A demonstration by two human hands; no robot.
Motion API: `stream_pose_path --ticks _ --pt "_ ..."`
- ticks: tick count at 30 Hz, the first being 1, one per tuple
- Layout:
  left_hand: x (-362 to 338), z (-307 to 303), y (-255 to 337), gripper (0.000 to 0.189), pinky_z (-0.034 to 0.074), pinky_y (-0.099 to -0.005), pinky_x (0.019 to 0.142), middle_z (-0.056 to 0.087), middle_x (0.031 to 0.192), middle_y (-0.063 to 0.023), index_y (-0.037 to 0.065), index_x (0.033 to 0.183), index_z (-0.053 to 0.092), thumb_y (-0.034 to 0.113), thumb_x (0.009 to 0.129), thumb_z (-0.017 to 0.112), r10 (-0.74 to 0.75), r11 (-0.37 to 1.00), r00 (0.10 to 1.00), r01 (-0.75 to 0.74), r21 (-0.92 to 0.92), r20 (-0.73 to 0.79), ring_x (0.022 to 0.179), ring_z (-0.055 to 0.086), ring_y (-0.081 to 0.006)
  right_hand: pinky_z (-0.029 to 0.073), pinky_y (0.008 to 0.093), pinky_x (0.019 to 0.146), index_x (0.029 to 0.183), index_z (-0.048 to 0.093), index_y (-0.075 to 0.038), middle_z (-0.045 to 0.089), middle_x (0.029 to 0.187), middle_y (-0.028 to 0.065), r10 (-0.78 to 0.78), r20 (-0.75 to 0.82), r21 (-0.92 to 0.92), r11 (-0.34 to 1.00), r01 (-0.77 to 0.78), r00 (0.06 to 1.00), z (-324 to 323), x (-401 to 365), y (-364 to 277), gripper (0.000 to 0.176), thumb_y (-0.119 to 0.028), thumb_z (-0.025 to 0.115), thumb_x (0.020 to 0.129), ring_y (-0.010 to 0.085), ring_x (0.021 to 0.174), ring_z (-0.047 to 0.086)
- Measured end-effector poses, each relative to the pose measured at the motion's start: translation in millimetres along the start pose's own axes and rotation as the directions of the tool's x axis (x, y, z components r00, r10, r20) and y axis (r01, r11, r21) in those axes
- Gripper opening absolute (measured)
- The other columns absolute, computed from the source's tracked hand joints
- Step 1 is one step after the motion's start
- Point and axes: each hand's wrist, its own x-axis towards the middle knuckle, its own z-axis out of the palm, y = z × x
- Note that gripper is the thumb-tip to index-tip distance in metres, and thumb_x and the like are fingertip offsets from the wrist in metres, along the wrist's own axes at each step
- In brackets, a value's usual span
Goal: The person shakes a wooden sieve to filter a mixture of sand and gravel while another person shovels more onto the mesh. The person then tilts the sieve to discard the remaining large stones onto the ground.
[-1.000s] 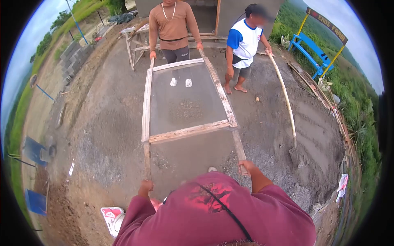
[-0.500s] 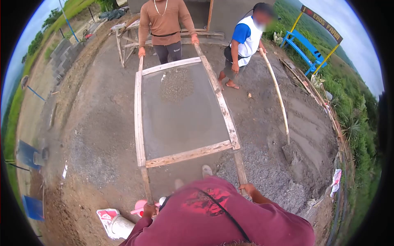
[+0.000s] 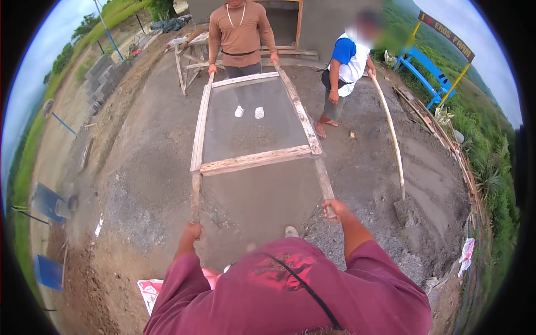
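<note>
Ahead of me is a wood-framed sand screen (image 3: 254, 160) with fine mesh stretched across it and two handles at each end. My left hand (image 3: 192, 231) is wrapped round the end of the near left handle (image 3: 196, 192). The near right handle (image 3: 324, 180) is gripped in my right hand (image 3: 336, 210). At the far end, a person in a brown top (image 3: 244, 33) holds the other two handles. Through the mesh, that person's light shoes and some coarse grains show. A smooth patch of grey sand (image 3: 257, 198) spreads on the ground between my arms.
To the right, a person in a white and blue shirt (image 3: 350, 61) holds a long-handled shovel (image 3: 389, 128), its blade in the sand. Blue containers (image 3: 48, 202) stand at the left. A red and white sack (image 3: 149, 291) lies by my left side. Concrete blocks (image 3: 101, 78) are stacked farther off.
The screen has moved away from me towards the far person, and my arms have stretched forward with it. The heap of coarse grains near its far end no longer shows in the same spot.
</note>
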Motion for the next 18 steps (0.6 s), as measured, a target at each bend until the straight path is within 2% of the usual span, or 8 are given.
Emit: stream_pose_path --ticks 2,6,10,12,13,15,16,18 --pt "34 -23 38 0.017 0.047 -0.039 0.048 0.065 0.058 -0.0136 0.001 0.062 0.069 0.014 0.072 0.065 0.013 0.999 1.0 -0.013 -0.036 -0.001 0.05 0.062 -0.0242 0.051 0.0406 0.073 0.093 0.064 -0.016 0.065 0.077 -0.0008 -0.04 -0.02 -0.033 0.999 0.039 0.999 -1 -7 -59 0.024 -0.031 0.071 0.076 0.0155 0.069 0.065" --pt "2 -8 25 0.021 0.051 -0.04 0.053 0.064 0.056 -0.0142 0.0 0.062 0.07 0.017 0.072 0.064 0.049 0.999 0.999 -0.049 0.0 -0.003 0.052 0.066 -0.0259 0.051 0.0396 0.069 0.093 0.064 -0.014 0.065 0.076 0.0009 -0.014 -0.076 -0.047 0.999 0.011 0.997 -6 -5 -47 0.023 -0.029 0.071 0.077 0.0164 0.067 0.065" --pt "-49 67 -137 0.021 0.058 -0.0418 0.067 0.072 0.07 -0.0153 0.007 0.075 0.076 0.027 0.074 0.071 -0.101 0.973 0.992 0.084 0.215 0.07 0.071 0.074 -0.0283 0.053 0.0384 0.057 0.086 0.066 -0.003 0.065 0.072 0.0084 -0.082 -0.041 0.079 0.993 0.085 0.996 -27 5 141 0.016 -0.018 0.068 0.08 0.0221 0.061 0.065" --pt "-96 72 -211 0.03 0.058 -0.0442 0.082 0.075 0.083 -0.0145 0.014 0.095 0.078 0.036 0.074 0.077 0.082 0.845 0.949 -0.228 0.485 0.303 0.08 0.075 -0.0298 0.051 0.0388 0.056 0.078 0.071 0.003 0.066 0.069 0.0124 0.061 -0.078 0.109 0.993 -0.052 0.995 -32 -27 211 0.019 -0.014 0.073 0.073 0.0259 0.061 0.066" --pt "-119 71 -233 0.029 0.058 -0.0425 0.077 0.075 0.08 -0.0148 0.012 0.097 0.077 0.029 0.074 0.077 0.151 0.868 0.937 -0.278 0.412 0.315 0.079 0.075 -0.028 0.053 0.0391 0.063 0.084 0.073 0.0 0.069 0.073 0.0142 -0.041 -0.052 -0.1 0.994 0.036 0.998 -31 -65 216 0.023 -0.021 0.075 0.074 0.0266 0.066 0.069" --pt "-152 68 -236 0.026 0.057 -0.0401 0.071 0.074 0.078 -0.0139 0.009 0.095 0.076 0.024 0.073 0.076 0.0 0.966 0.987 -0.041 0.257 0.158 0.076 0.074 -0.0256 0.055 0.0385 0.07 0.091 0.075 -0.007 0.071 0.079 0.0153 -0.207 -0.031 -0.469 0.867 0.169 0.978 -41 -75 251 0.023 -0.025 0.073 0.077 0.0261 0.072 0.071" --pt "-175 64 -221 0.025 0.057 -0.0389 0.068 0.074 0.076 -0.0135 0.008 0.093 0.076 0.022 0.072 0.076 -0.088 0.984 0.992 0.074 0.159 0.086 0.074 0.074 -0.0244 0.055 0.0382 0.073 0.094 0.075 -0.01 0.072 0.081 0.0157 -0.263 -0.009 -0.583 0.786 0.209 0.965 -48 -72 258 0.024 -0.027 0.072 0.079 0.0259 0.075 0.071" --pt "-175 49 -181 0.024 0.056 -0.0375 0.062 0.072 0.073 -0.0135 0.002 0.088 0.073 0.018 0.071 0.076 -0.026 0.983 0.989 -0.001 0.182 0.145 0.067 0.072 -0.0239 0.055 0.0379 0.076 0.096 0.075 -0.013 0.073 0.084 0.0158 -0.266 0.023 -0.591 0.774 0.227 0.964 -52 -36 254 0.023 -0.029 0.071 0.08 0.0254 0.078 0.072"
